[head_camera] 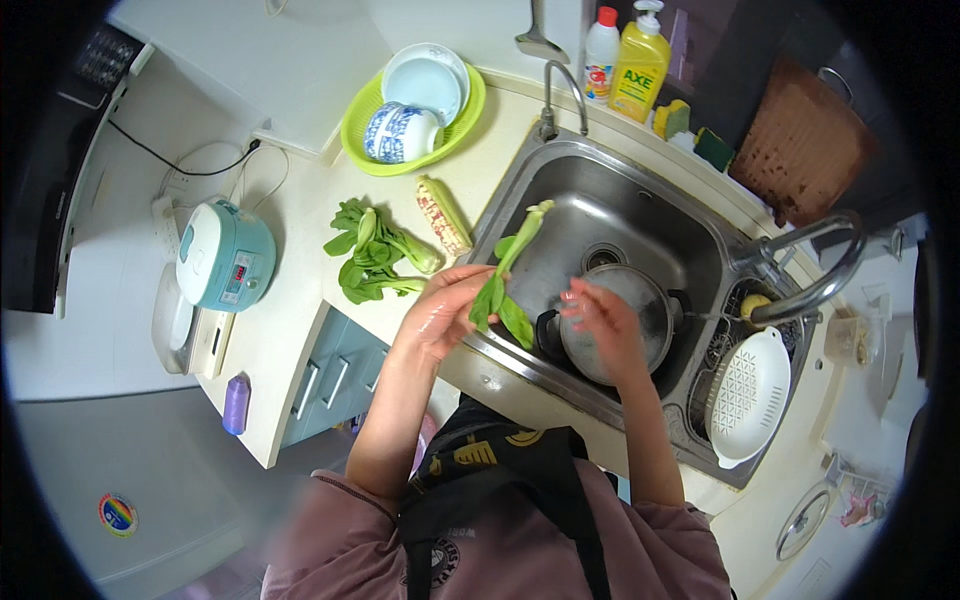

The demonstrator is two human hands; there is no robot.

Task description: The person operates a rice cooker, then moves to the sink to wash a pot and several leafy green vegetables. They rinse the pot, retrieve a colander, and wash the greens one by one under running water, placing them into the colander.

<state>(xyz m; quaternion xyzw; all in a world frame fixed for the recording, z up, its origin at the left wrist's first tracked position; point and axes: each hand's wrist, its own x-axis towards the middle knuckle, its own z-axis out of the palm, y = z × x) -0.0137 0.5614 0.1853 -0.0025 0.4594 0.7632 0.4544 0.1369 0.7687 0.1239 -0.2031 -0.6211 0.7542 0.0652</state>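
Observation:
A stalk of leafy greens is held in my left hand over the left edge of the steel sink. My right hand, wet and slightly blurred, is raised above a lidded pot in the sink, fingers apart and holding nothing. The pot has black handles. More leafy greens lie on the counter left of my left hand. An ear of corn, partly in its husk, rests behind them. Part of the held stalk is hidden by my left fingers.
A green basket holds bowls and plates behind the corn. A rice cooker stands far left. Faucets rise at the sink's back and right. A white strainer sits over the small basin. Bottles and sponges line the back ledge.

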